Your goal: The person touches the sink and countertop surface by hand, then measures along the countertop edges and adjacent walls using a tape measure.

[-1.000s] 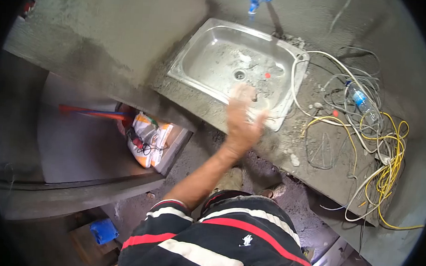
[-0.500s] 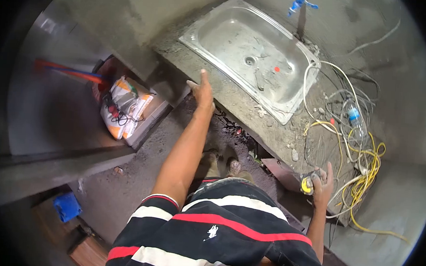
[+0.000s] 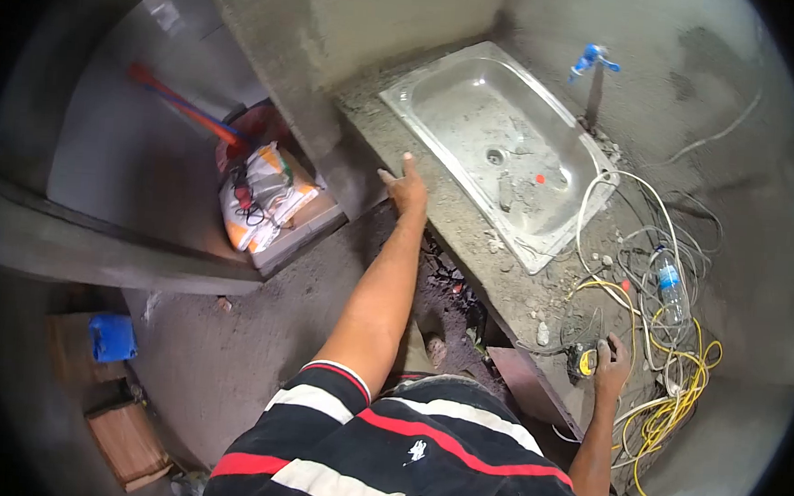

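Observation:
My left hand [image 3: 407, 192] is at the front edge of the concrete counter [image 3: 449, 210], left of the steel sink [image 3: 427, 127]. Its fingers are apart and hold nothing. A yellow and black tape measure [image 3: 583, 361] sits at the counter's front right edge. Just right of it is my right hand [image 3: 612, 366], fingers partly spread and apparently off the tape measure; whether a fingertip touches it I cannot tell. Debris and a red round piece [image 3: 540, 179] lie in the sink basin.
Tangled yellow cable [image 3: 681, 361], white cable and a plastic bottle [image 3: 672, 292] crowd the counter's right end. A blue tap [image 3: 595, 60] juts from the wall. At left are a white and orange sack [image 3: 268, 195], a red-handled tool [image 3: 183, 103] and a blue box [image 3: 112, 337].
The view has shifted, so the scene sits lower and further right. My right hand has come off the tape measure it held, which now lies on the counter. My left hand stays by the edge.

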{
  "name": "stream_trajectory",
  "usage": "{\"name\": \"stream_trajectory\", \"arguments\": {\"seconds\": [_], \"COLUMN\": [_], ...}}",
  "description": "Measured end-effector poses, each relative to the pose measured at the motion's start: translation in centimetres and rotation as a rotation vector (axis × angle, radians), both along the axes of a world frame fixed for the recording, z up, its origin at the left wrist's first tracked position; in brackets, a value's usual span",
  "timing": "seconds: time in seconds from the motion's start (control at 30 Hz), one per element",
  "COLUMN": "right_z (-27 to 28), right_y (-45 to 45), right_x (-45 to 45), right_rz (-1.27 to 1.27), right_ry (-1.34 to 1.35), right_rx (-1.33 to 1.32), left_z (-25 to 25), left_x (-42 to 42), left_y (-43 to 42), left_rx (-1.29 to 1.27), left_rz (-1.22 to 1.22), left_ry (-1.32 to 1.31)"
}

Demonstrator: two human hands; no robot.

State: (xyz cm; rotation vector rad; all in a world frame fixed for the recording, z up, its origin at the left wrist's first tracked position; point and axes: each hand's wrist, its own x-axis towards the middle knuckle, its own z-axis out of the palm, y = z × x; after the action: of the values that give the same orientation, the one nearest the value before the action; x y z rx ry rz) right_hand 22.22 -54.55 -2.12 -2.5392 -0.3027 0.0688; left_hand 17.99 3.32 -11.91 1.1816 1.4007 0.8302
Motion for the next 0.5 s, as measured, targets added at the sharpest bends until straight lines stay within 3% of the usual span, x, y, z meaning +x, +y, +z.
{"name": "stream_trajectory", "arguments": {"seconds": [0.2, 0.43, 0.5], "right_z": [-2.3, -6.4, -6.6], "right_y": [-3.5, -5.0, -4.9], "right_x": [-1.4, -2.0, -1.8], "right_rz": [0.080, 0.057, 0.055], "right_ry": [-0.394, -0.382, -0.337], "right_rx": [-0.105, -0.389, -0.405], "left_z": [1.1, 2.8, 0.7], "left_x": [-0.2, -0.5, -0.1], "left_y": [-0.3, -1.1, -0.1], "left_rx": [-0.033, -0.057, -0.020], "left_rz": [0.003, 0.016, -0.010], "left_ry": [0.065, 0.002, 0.077]}}
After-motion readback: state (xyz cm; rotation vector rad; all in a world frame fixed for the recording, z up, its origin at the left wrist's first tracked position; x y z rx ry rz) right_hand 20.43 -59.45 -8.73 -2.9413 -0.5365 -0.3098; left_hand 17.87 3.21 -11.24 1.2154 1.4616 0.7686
